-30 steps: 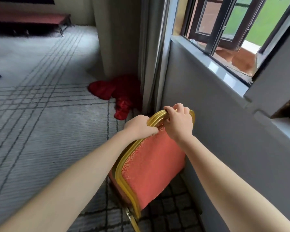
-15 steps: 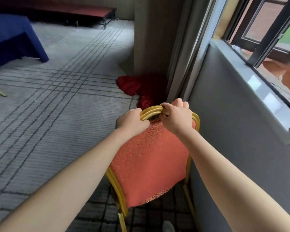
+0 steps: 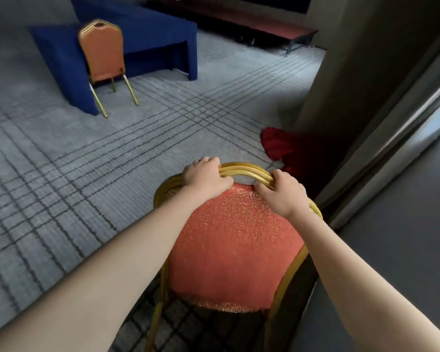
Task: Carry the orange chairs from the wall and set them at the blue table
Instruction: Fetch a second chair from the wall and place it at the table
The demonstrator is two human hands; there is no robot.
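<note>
Head | my left hand [image 3: 204, 179] and right hand [image 3: 283, 194], fingers clamped on chair [image 3: 235, 240] top rail | blue tabletop [image 3: 150, 29] at eleven o'clock

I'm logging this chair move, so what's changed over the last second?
The chair has turned from side-on to square with the camera; the view has swung left, showing the table and a second chair. The left hand and right hand have moved apart on the top rail. Both still grip it; the red cloth hasn't moved.

Left grip [image 3: 205, 177], right grip [image 3: 281, 196] hold chair [image 3: 235, 237].
</note>
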